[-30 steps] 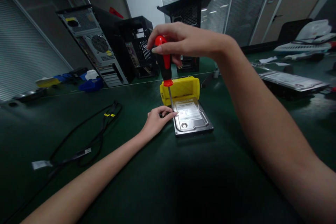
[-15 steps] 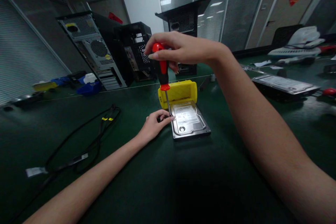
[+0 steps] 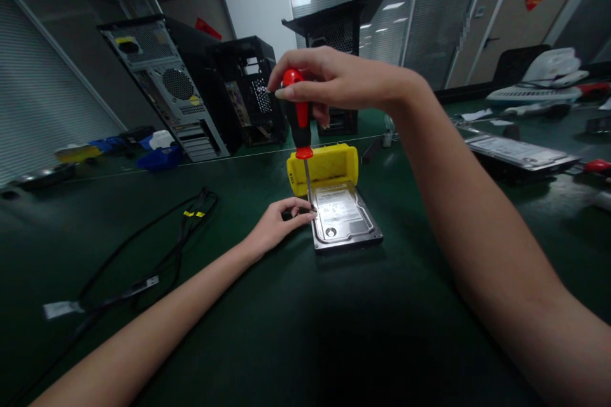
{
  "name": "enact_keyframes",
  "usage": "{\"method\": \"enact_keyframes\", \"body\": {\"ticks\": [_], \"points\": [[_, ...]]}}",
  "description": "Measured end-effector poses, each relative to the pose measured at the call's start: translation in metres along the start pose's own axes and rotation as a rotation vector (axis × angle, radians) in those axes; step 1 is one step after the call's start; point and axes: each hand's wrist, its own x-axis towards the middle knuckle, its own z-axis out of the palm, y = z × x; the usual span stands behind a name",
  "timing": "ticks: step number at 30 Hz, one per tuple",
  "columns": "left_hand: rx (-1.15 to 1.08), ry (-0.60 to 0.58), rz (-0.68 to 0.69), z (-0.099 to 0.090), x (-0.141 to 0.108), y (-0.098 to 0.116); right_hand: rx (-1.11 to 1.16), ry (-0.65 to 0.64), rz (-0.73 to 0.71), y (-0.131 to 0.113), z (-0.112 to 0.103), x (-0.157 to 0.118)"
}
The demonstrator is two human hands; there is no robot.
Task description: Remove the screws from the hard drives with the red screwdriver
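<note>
A silver hard drive [image 3: 341, 219] lies flat on the green table, its far end against a yellow plastic bin [image 3: 329, 166] tipped on its side. My right hand [image 3: 317, 81] grips the top of a red and black screwdriver [image 3: 302, 124], which stands nearly upright. The screwdriver's tip reaches the drive's left edge. At that same edge, my left hand [image 3: 281, 224] has thumb and forefinger closed near the tip. Whatever the left fingertips pinch is too small to make out.
Black computer cases [image 3: 179, 89] stand at the back. A black cable [image 3: 176, 254] lies coiled on the left. Another hard drive [image 3: 525, 151] rests on a dark object at the right. A blue bin [image 3: 160, 158] sits at the back left.
The screwdriver handle and my right hand have shifted slightly up and to the right, and the screwdriver is a little more upright. My left hand stays at the drive's left edge.
</note>
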Motion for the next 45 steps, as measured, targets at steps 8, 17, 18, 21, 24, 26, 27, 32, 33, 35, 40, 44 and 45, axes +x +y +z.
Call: {"method": "enact_keyframes", "body": {"ticks": [8, 17, 18, 21, 24, 26, 27, 32, 33, 35, 40, 44, 45], "points": [[-0.079, -0.12, -0.01, -0.018, 0.001, -0.008, 0.008, 0.0, -0.018, 0.002, 0.001, 0.002], [0.336, -0.127, 0.197, -0.028, -0.001, -0.016, 0.024, -0.009, -0.014, 0.002, 0.005, 0.006], [0.348, -0.139, 0.215, -0.029, -0.002, -0.015, 0.026, -0.007, -0.01, 0.002, 0.005, 0.006], [0.366, -0.154, 0.256, -0.036, -0.003, -0.016, 0.016, -0.003, -0.008, 0.003, 0.002, 0.004], [0.382, -0.148, 0.282, -0.042, -0.002, -0.019, 0.0, 0.005, -0.012, 0.003, -0.001, 0.002], [0.39, -0.148, 0.287, -0.045, -0.001, -0.021, 0.001, 0.01, -0.021, 0.004, -0.002, 0.001], [0.393, -0.152, 0.288, -0.046, -0.001, -0.022, 0.002, 0.008, -0.022, 0.004, -0.003, 0.001], [0.426, -0.154, 0.314, -0.041, -0.001, -0.021, 0.0, -0.024, 0.013, 0.005, -0.005, 0.002], [0.435, -0.149, 0.318, -0.039, -0.002, -0.02, 0.0, -0.028, 0.016, 0.005, -0.005, 0.003], [0.438, -0.131, 0.318, -0.037, -0.002, -0.019, 0.003, -0.035, 0.017, 0.005, -0.005, 0.003], [0.391, -0.075, 0.265, -0.034, -0.002, -0.02, 0.003, -0.038, 0.018, 0.005, -0.005, 0.002], [0.357, -0.08, 0.259, -0.034, -0.001, -0.023, 0.0, -0.033, 0.025, 0.005, -0.005, 0.002], [0.354, -0.084, 0.262, -0.034, -0.001, -0.023, -0.001, -0.033, 0.027, 0.004, -0.006, 0.002]]}}
